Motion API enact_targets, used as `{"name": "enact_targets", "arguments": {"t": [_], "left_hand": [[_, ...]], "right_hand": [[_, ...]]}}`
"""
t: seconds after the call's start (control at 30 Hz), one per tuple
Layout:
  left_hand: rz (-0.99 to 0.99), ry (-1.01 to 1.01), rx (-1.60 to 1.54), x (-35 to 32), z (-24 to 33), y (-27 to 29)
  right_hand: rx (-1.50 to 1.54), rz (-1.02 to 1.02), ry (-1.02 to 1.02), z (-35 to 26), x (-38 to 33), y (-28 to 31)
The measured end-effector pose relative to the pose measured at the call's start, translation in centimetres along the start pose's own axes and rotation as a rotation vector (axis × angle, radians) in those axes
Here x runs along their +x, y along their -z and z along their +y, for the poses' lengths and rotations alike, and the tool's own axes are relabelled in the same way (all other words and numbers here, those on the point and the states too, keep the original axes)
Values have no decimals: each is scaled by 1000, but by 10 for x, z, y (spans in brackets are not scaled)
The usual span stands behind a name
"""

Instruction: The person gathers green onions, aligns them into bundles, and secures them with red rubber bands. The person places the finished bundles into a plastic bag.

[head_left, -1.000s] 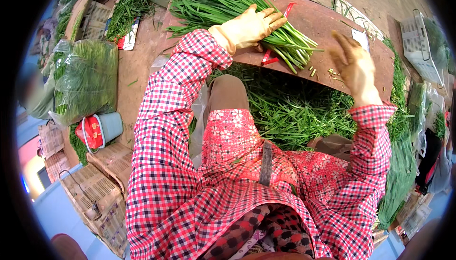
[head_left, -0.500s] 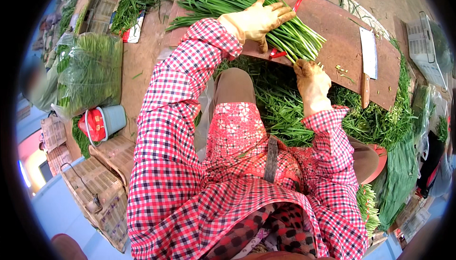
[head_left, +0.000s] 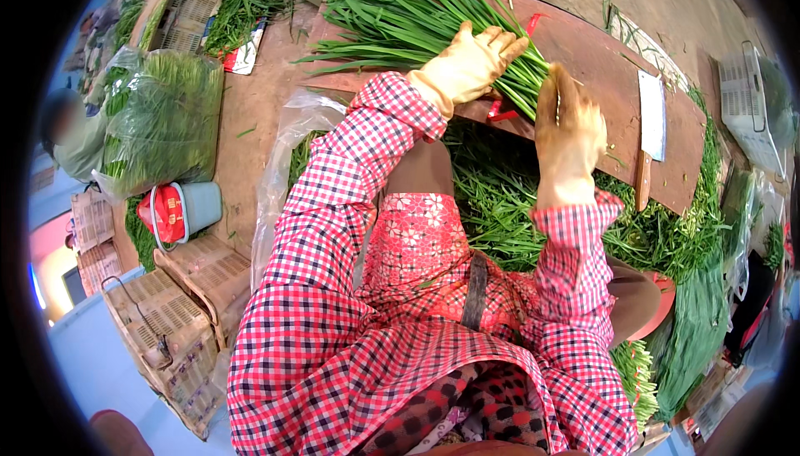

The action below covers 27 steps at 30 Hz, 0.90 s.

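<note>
A thick bunch of long green chives (head_left: 400, 18) lies across a reddish wooden board (head_left: 600, 64). My left hand (head_left: 467, 64), in a tan glove, presses down on the bunch near its cut end. My right hand (head_left: 568, 127), also gloved, is closed around the cut end of the same bunch at the board's near edge. A red band (head_left: 504, 110) lies under the stems between my hands. A cleaver (head_left: 651, 122) with a wooden handle rests on the board to the right of my right hand, apart from it.
Loose chives (head_left: 500, 206) are heaped below the board, by my knees. A plastic bag of greens (head_left: 158, 122) stands at left, with a grey bucket (head_left: 196, 206) and woven baskets (head_left: 179, 306) below it. A white crate (head_left: 750, 106) sits at far right. Another person (head_left: 71, 135) is at the left edge.
My right hand came from the right of the board to the bunch's cut end and closed on it. My left hand stayed on the bunch. The view shifted slightly.
</note>
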<state>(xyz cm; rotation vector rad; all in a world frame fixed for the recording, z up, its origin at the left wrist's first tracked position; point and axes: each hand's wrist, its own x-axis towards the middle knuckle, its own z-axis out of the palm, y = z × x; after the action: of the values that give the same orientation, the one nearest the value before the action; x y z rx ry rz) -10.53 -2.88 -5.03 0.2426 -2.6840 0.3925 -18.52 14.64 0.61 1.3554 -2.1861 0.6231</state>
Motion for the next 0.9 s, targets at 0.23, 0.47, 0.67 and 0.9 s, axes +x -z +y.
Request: {"name": "enact_targets", "arguments": {"t": [0.23,0.47,0.67,0.9], "left_hand": [[76,40,3,-1,5,-1],[100,207,140,-18,23,11],[7,46,-112,-15,-2,20],[-310,161,-26,-5,9,12]], "right_hand": [[-36,-72,-46,21,25,-95],[190,95,224,25,14,-96],[152,-135,298,31,35,-99],[135,-259,123,9,31,-85]]}}
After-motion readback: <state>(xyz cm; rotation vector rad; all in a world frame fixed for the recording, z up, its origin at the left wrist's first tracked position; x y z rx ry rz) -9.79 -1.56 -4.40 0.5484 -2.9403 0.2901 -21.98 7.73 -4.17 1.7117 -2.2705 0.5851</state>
